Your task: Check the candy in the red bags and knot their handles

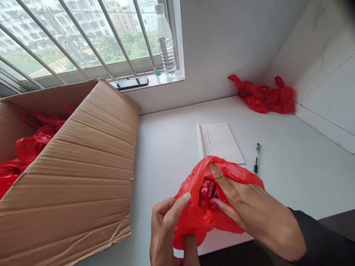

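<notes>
A red plastic bag [191,221] is held at the front edge of the table, its mouth turned up towards me. My left hand [169,225] grips its left rim between thumb and fingers. Reaching into the mouth from the right is my right hand [235,199], thumb and forefinger apart and the other fingers hidden. Inside lies a small dark red box [207,187] with light lettering. Beside it, near my right thumb, black characters show on a red surface; whether that is a second pack I cannot tell.
On the left stands an open cardboard box [91,159] with red bags [30,147] inside. A notebook [222,142] and a pen [257,159] lie behind the bag. Crumpled red bags [266,96] sit in the far corner. The windowsill holds a phone [132,83] and a water bottle [166,48].
</notes>
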